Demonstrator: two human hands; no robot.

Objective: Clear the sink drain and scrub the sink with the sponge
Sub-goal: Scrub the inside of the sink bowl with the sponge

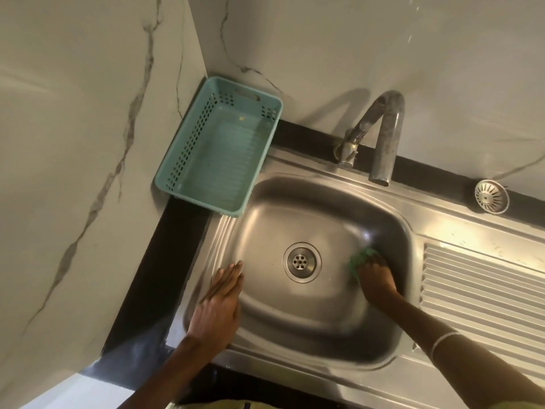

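I see a crumpled green sponge (361, 256) at the steel sink (321, 332) basin's right wall, my right hand (376, 280) curled over it, my left hand (219, 302) flat, fingers straight, on the left rim, drain (301, 262) uncovered

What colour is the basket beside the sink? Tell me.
Light teal, with perforated sides: the basket shows best in the head view.

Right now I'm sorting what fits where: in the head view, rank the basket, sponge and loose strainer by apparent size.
1. basket
2. and 3. strainer and sponge: unsure; the right hand hides much of the sponge.
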